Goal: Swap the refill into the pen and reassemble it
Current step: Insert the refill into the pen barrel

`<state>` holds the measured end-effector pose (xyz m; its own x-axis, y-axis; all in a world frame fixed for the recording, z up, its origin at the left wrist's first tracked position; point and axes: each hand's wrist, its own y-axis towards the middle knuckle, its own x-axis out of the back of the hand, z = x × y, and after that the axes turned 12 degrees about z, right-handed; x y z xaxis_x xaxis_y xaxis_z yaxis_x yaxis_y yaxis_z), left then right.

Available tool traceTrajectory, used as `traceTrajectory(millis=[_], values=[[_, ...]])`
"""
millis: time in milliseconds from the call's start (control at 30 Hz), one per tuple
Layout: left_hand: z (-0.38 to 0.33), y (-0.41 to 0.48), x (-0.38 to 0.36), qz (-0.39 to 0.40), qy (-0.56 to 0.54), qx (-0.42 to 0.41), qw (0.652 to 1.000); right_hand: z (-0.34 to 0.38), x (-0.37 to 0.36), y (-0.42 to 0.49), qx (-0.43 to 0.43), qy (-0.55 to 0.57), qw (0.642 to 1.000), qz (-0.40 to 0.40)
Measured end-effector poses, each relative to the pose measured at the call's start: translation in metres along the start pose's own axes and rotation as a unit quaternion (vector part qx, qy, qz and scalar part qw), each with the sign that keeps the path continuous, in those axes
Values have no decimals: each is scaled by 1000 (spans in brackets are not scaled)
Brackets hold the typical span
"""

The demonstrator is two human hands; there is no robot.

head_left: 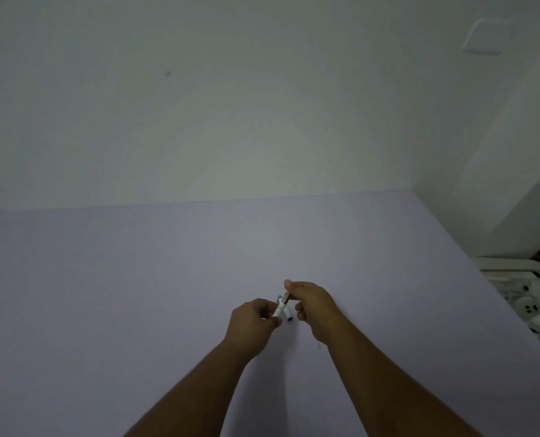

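**Small pen parts, dim light**

My left hand (pixel 252 320) pinches the white pen barrel (pixel 279 310) above the lavender worktop (pixel 136 294). My right hand (pixel 312 305) is closed on a darker piece (pixel 287 298) at its upper end, maybe the refill; I cannot tell. Another white piece (pixel 288 316) sits between my hands. A loose pinch could drop something small. Fingers hide the join.

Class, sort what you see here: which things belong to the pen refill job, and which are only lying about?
Part of the job: left hand; right hand; white pen part; dark pen part.

Lying about: white equipment off the table's right edge; wall plate.
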<state>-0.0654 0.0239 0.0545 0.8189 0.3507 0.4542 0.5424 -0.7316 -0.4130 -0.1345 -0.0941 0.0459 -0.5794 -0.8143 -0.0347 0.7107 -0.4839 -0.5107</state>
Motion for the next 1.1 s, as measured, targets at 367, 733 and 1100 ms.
traceTrajectory(millis=[367,733,1100], values=[[-7,-4,0,-9,23,-5,1000,-1,-1,-4,21,26,999,12],[-8,-8,1,-15,7,0,1000,4,1,-7,12,-28,999,16],[-5,-12,0,-6,-9,6,1000,1,-1,-15,9,-89,996,2]])
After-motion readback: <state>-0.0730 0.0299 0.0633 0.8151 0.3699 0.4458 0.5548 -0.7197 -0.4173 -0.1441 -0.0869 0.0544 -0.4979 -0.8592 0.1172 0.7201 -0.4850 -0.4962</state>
